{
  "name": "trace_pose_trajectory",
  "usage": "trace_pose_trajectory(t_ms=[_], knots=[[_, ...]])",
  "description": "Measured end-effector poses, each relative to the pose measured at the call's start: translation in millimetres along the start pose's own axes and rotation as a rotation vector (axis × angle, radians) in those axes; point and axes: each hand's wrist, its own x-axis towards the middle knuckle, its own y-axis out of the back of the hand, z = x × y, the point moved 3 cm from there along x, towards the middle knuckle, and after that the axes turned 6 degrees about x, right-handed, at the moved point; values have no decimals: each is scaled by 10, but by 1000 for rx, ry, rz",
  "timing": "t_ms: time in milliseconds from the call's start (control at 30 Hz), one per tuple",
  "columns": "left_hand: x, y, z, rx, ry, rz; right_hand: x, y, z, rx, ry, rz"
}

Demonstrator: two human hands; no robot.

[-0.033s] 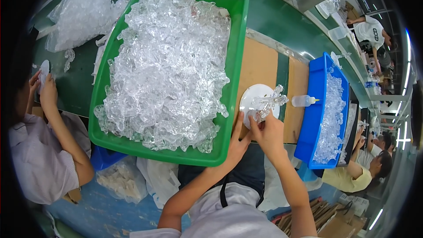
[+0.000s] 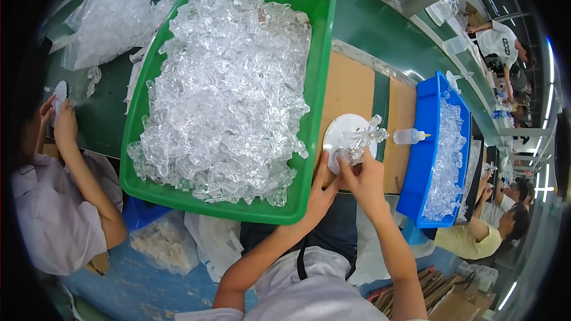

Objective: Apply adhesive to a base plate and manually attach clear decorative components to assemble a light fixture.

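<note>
A white round disc [image 2: 336, 132] lies over the tan board, right of the green tub [image 2: 322, 41]. A branching clear plastic piece [image 2: 361, 140] stands up from the disc. My left hand [image 2: 319, 201] grips the disc's near left edge, its fingers partly hidden beneath. My right hand [image 2: 364, 183] pinches the foot of the clear piece between thumb and fingers, at the disc's near side. Clear plastic pieces [image 2: 229, 89] are heaped in the green tub.
To the right stands a blue bin [image 2: 418, 160] of clear parts, with a small squeeze bottle [image 2: 409, 136] beside it. A bag [image 2: 110, 18] of clear parts sits at the far left. A co-worker [image 2: 65, 202] on the left holds a white disc; others work at right.
The fingers of my right hand have shifted slightly at the foot of the clear plastic piece. My left hand and the disc stay in place.
</note>
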Motion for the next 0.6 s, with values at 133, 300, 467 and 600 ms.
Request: trace_pose_trajectory(t_ms=[133,300,467,600], knots=[[-13,-39,0,1,20,6,-15,-71,-13,-68,-21,48],[-13,-37,8,-3,14,-23,-47,-100,6,-101,18,105],[-9,-26,-14,-38,8,-45,-56,-60,123,-57,32,85],[-36,-38,-32,-93,-5,-49,-66,-3,243,122,-112,10]])
